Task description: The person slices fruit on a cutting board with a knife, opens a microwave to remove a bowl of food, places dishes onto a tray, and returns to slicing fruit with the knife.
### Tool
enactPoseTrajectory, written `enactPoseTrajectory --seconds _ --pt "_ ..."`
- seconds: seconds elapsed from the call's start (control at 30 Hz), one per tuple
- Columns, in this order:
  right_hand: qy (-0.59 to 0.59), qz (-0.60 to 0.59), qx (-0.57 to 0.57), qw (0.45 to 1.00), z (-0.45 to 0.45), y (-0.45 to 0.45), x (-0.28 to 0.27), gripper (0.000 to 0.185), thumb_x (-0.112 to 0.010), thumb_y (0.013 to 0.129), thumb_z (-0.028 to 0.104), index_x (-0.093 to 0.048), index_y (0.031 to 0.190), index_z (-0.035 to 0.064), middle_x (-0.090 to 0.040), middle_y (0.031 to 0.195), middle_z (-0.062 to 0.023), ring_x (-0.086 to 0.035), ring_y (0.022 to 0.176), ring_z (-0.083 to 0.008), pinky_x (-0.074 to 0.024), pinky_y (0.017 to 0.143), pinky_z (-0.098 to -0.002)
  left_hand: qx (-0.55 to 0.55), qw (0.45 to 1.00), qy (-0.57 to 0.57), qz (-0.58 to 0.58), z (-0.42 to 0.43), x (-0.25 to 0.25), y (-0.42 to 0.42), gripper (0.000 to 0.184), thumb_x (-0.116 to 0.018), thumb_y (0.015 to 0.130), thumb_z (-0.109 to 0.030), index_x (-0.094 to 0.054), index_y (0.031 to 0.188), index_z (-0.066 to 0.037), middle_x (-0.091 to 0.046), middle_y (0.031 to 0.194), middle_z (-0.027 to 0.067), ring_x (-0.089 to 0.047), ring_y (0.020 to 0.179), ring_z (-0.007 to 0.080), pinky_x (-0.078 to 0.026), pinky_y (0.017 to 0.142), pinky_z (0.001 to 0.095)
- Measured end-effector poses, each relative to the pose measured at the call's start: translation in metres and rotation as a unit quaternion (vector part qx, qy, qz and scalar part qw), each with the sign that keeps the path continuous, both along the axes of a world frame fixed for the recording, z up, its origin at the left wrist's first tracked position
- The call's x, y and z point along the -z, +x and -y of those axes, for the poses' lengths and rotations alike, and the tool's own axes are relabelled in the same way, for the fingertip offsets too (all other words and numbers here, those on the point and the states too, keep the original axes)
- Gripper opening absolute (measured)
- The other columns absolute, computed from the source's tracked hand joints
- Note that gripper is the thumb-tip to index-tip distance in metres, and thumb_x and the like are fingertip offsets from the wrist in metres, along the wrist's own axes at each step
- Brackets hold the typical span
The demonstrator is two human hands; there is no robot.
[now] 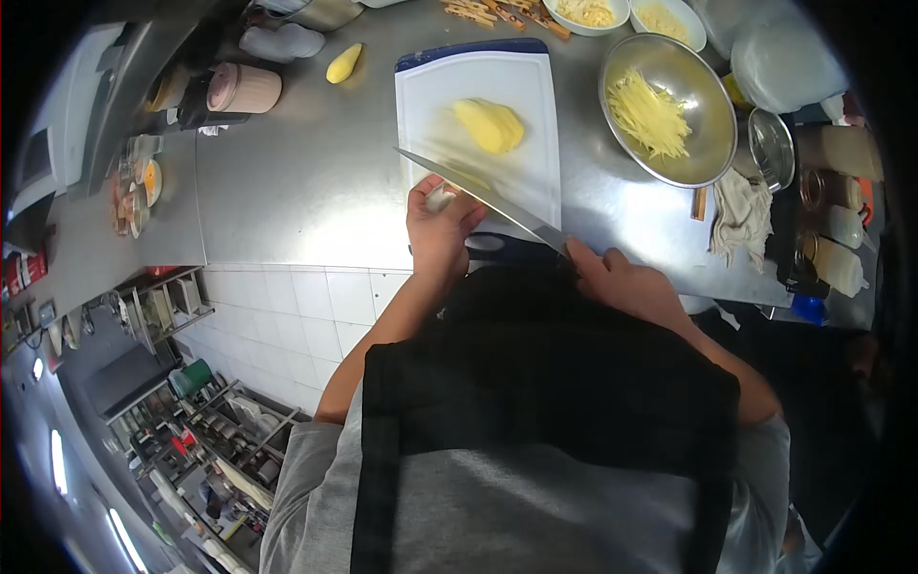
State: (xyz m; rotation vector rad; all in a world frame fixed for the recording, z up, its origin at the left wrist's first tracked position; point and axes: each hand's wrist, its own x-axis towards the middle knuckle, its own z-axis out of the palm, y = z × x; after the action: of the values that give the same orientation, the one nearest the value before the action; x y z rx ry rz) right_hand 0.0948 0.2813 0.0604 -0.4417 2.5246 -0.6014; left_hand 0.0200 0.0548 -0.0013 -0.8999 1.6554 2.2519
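Two forearms (pixel 378 340) angle inward. The right hand (pixel 626 290) has a closed grip on the knife (pixel 507 209); the left hand (pixel 438 234) curls beside the blade, its hold unclear

– What's the table (pixel 306 182) like?
– Grey, shiny metal, with a white cutting board (pixel 421 105) lying near its front edge.
– Anything beside the board?
– A metal bowl (pixel 712 124) and a crumpled cloth (pixel 741 218) to the right; one yellow peeled piece (pixel 344 63) to the left.
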Motion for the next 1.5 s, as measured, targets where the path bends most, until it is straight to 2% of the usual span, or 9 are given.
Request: enactPoseTrajectory --seconds 0.03,0.23,0.43,0.53,0.63,1.17,1.27,1.37,1.5 --pt "-0.001 0.003 -0.007 1.000 -0.002 0.001 -0.001 0.045 -0.048 0.088 0.019 -0.036 0.130 0.0130 -0.058 0.083 -0.0219 -0.063 0.061 -0.0373 -0.0499 0.050 -0.0451 0.000 1.000 0.004 -0.001 0.001 0.001 0.000 0.049 -0.064 0.077 0.005 -0.037 0.116 -0.007 -0.054 0.104 0.0129 -0.061 0.087 0.0233 -0.056 0.072 0.0338" --pt "0.045 0.114 -0.037 0.992 -0.005 -0.002 -0.007 0.052 -0.046 0.088 0.017 -0.025 0.137 0.0145 -0.058 0.090 -0.0245 -0.063 0.070 -0.0415 -0.0512 0.056 -0.0465 0.003 1.000 0.024 -0.020 0.001 0.004 0.002 0.045 -0.063 0.080 0.004 -0.037 0.115 -0.009 -0.055 0.101 0.0097 -0.061 0.083 0.0212 -0.055 0.075 0.0345" --pt "0.036 0.117 -0.049 0.991 -0.008 0.001 -0.002 0.055 -0.046 0.088 0.017 -0.022 0.137 0.0153 -0.058 0.091 -0.0249 -0.064 0.069 -0.0409 -0.0514 0.057 -0.0461 0.004 1.000 0.014 -0.024 -0.001 0.004 0.003 0.043 -0.062 0.083 0.003 -0.037 0.115 -0.010 -0.054 0.099 0.0076 -0.060 0.082 0.0205 -0.055 0.077 0.0363" --pt "0.061 0.124 -0.019 0.990 -0.007 0.004 -0.003 0.057 -0.053 0.088 0.028 -0.027 0.139 0.0228 -0.059 0.089 -0.0172 -0.063 0.069 -0.0378 -0.0514 0.059 -0.0453 0.005 1.000 0.011 -0.027 0.001 0.007 0.003 0.043 -0.062 0.083 0.002 -0.037 0.115 -0.011 -0.053 0.098 0.0070 -0.060 0.082 0.0205 -0.055 0.078 0.0366" --pt "0.064 0.116 -0.030 0.991 -0.008 0.002 -0.004 0.056 -0.052 0.089 0.027 -0.028 0.138 0.0219 -0.059 0.086 -0.0168 -0.063 0.068 -0.0379 -0.0511 0.058 -0.0449 0.008 1.000 0.004 -0.024 0.000 0.006 0.004 0.043 -0.063 0.083 0.002 -0.037 0.115 -0.011 -0.053 0.098 0.0068 -0.060 0.082 0.0206 -0.055 0.077 0.0365" --pt "0.057 0.142 -0.050 0.987 0.003 -0.023 0.011 0.046 -0.048 0.090 0.024 -0.028 0.131 0.0198 -0.062 0.085 -0.0189 -0.064 0.075 -0.0369 -0.0505 0.063 -0.0458 0.014 1.000 0.001 -0.021 0.003 0.008 0.003 0.050 -0.068 0.078 0.003 -0.039 0.114 -0.014 -0.056 0.102 0.0089 -0.061 0.086 0.0233 -0.055 0.074 0.0360" --pt "0.048 0.153 -0.048 0.986 0.009 -0.032 0.021 0.043 -0.047 0.091 0.024 -0.029 0.129 0.0200 -0.062 0.084 -0.0197 -0.063 0.075 -0.0380 -0.0501 0.063 -0.0462 0.019 0.999 0.001 -0.029 0.003 0.008 0.003 0.050 -0.069 0.078 0.002 -0.039 0.114 -0.014 -0.056 0.103 0.0101 -0.061 0.087 0.0227 -0.055 0.072 0.0355" --pt "0.036 0.181 -0.048 0.982 0.015 -0.044 0.034 0.040 -0.047 0.091 0.024 -0.030 0.128 0.0202 -0.062 0.086 -0.0206 -0.063 0.076 -0.0389 -0.0496 0.064 -0.0469 0.031 0.999 -0.020 -0.028 -0.001 0.002 0.002 0.045 -0.065 0.083 0.000 -0.037 0.115 -0.012 -0.056 0.104 0.0119 -0.062 0.084 0.0229 -0.054 0.072 0.0346" --pt "0.017 0.180 -0.035 0.983 0.016 -0.048 0.037 0.039 -0.047 0.092 0.026 -0.031 0.126 0.0201 -0.061 0.090 -0.0212 -0.062 0.078 -0.0393 -0.0491 0.066 -0.0474 0.034 0.999 -0.015 -0.025 0.002 0.002 0.002 0.046 -0.066 0.081 0.001 -0.038 0.115 -0.012 -0.056 0.105 0.0123 -0.061 0.086 0.0231 -0.055 0.071 0.0344"
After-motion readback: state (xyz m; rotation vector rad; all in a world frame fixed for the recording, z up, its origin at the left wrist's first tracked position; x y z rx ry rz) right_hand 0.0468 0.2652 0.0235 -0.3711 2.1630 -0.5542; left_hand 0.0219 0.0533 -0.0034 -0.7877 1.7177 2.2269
